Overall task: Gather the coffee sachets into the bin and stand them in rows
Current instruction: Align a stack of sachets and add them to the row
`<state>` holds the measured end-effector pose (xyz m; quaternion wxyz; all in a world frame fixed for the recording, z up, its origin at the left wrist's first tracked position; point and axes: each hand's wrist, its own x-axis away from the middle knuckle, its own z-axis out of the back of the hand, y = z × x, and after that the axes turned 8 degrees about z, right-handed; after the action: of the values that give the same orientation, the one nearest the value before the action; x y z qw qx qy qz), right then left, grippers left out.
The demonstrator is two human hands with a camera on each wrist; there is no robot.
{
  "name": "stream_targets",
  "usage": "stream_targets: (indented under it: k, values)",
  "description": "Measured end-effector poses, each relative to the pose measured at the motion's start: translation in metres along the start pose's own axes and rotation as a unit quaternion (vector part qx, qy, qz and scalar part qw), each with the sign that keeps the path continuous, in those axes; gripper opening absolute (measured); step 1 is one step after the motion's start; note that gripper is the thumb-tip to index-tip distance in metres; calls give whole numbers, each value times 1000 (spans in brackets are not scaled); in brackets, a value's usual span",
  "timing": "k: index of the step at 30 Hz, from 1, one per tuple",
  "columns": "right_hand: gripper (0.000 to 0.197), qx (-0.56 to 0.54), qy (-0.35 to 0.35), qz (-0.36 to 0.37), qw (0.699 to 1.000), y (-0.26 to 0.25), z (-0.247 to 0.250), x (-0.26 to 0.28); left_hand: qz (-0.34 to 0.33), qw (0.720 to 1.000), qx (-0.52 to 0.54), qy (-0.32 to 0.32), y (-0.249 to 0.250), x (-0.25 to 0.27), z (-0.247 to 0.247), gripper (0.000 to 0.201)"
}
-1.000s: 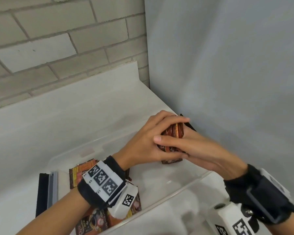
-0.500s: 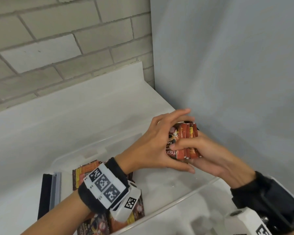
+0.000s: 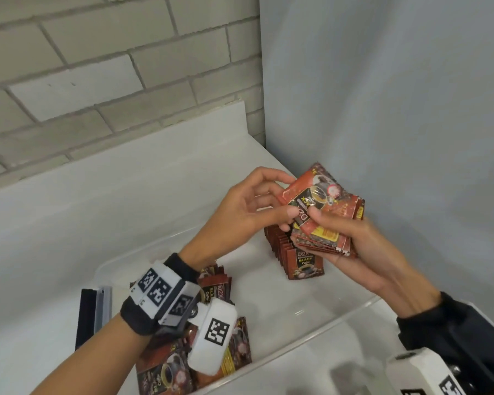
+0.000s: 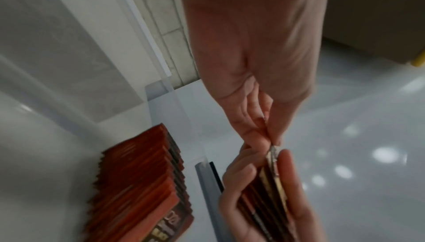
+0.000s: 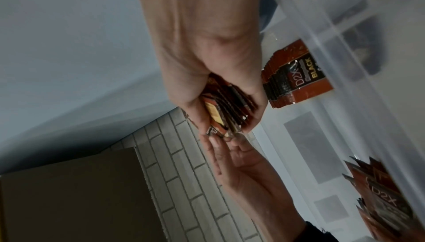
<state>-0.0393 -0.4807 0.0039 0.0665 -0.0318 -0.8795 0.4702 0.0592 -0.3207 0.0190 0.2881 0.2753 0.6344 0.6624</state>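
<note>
Sachets (image 3: 321, 223) in red and black sit as a small stack in the right hand (image 3: 351, 252), whose fingers and thumb curl round them above the far right corner of the clear bin (image 3: 311, 340). The left hand (image 3: 248, 206) reaches in from the left and pinches the top sachet (image 3: 311, 195) of that stack between thumb and fingers, tilting it up off the others. Directly below the two hands, inside the bin, a row of sachets (image 3: 294, 255) stands upright on edge, packed face to face. At the near left end of the bin, under the left wrist, loose sachets (image 3: 228, 352) lie in a jumbled heap. The bin rests on a white surface (image 3: 69, 223) that meets a brick wall (image 3: 97, 67) behind it.
</note>
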Motion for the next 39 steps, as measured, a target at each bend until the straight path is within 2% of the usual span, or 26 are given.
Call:
stream_targets:
  k: [5,10,14,18,20,23,26,29,32,35,39]
  values:
    - [51,-25,-6,-8,1000,0,3,-1,-4,1000,-21,1,12,1,10,34]
    - [35,-26,21,-13,999,-5,0,-1,10,995,-96,-9,20,2,22,35]
    - [43,-16,19,-11,1000,-6,-1,-1,-8,990,-140,7,27,0,24,18]
    - [45,-34,26,12,999,-5,-2,-1,8,988,-156,-17,33,1,21,26]
    - [37,-59,60,47,995,-4,-1,-1,7,984,-177,-30,39,0,25,30]
    - [12,-110,131,115,979,-4,2,-3,-3,971,-231,-59,48,-3,39,29]
    - [10,-119,164,148,968,-3,5,-3,19,937,-310,-161,44,-7,38,23]
    - [16,-105,162,148,970,-1,5,-4,-8,877,-415,-242,23,-14,19,24]
    - [17,-99,171,145,969,0,6,-4,-41,836,-479,-265,-1,-22,4,28]
    - [12,-94,175,139,970,-1,5,-4,-85,807,-518,-270,-16,-26,-4,34]
    - [20,-94,173,133,971,-2,3,-2,-152,777,-551,-263,-31,-26,-9,36]
